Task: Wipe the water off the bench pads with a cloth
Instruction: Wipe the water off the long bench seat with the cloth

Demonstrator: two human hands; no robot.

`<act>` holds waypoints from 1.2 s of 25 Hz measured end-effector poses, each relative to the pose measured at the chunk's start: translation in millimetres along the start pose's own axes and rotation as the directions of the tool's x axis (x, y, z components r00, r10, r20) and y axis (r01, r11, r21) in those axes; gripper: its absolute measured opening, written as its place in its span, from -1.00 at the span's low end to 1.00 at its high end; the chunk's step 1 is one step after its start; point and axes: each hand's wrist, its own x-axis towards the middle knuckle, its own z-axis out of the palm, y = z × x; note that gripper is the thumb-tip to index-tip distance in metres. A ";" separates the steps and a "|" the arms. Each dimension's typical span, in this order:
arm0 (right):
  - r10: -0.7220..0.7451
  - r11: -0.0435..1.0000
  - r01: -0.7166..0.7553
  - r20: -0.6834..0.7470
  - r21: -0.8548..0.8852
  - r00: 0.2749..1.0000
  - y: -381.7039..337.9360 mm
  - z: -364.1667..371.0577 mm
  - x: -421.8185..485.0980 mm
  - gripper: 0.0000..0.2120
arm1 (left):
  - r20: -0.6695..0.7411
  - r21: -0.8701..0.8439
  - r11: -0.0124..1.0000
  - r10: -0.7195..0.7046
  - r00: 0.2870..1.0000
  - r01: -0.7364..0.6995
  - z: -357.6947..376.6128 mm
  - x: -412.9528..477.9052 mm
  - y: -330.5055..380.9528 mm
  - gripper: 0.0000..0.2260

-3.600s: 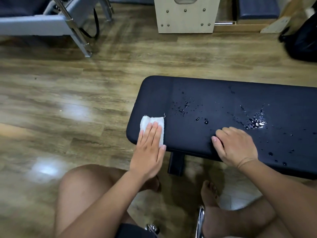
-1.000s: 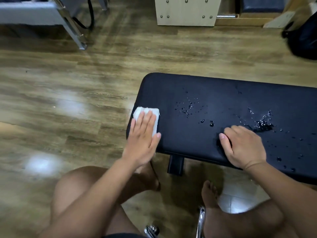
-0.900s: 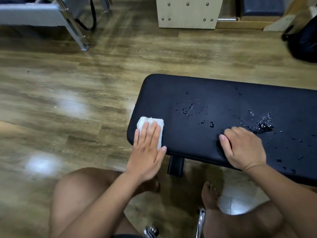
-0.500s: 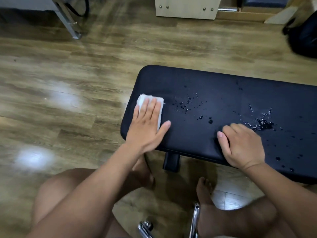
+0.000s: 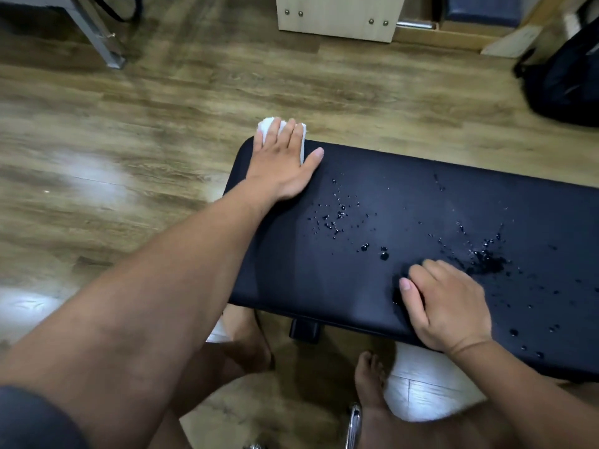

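A black padded bench pad (image 5: 405,192) stretches from the middle to the right edge. My left hand (image 5: 285,160) lies flat on a folded white cloth (image 5: 266,128), pressing it onto the pad's far left corner, with part of the cloth poking past the edge. Water droplets (image 5: 337,215) speckle the middle of the pad. A bigger wet patch (image 5: 486,259) sits further right. My right hand (image 5: 447,303) rests on the near edge with fingers curled, holding nothing, just left of that patch.
Wooden floor surrounds the bench. A pale wooden box (image 5: 340,14) stands at the back, a black bag (image 5: 567,79) at the far right, a grey metal frame leg (image 5: 103,37) at the back left. My bare feet and a chrome bar (image 5: 353,422) are below the bench.
My left hand has slid the cloth from the near left edge of the pad away to its far left corner. My right hand has stayed in place on the near edge.
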 end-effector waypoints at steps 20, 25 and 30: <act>0.012 1.000 -0.013 -0.052 -0.019 0.999 -3.0 2.8 -4.6 -0.67 | 0.069 -0.043 0.988 0.154 0.986 -0.151 34.2 -176.4 21.7 -0.24; 0.003 1.000 -0.004 -0.064 -0.003 0.998 -0.2 4.4 -3.5 -0.68 | 0.091 -0.031 0.994 0.106 0.990 -0.103 23.1 -80.1 38.4 -0.31; 0.002 1.000 0.000 -0.066 0.027 0.998 2.8 3.8 -2.2 -0.71 | 0.098 -0.013 0.997 0.079 0.992 -0.078 10.9 -14.8 44.5 -0.32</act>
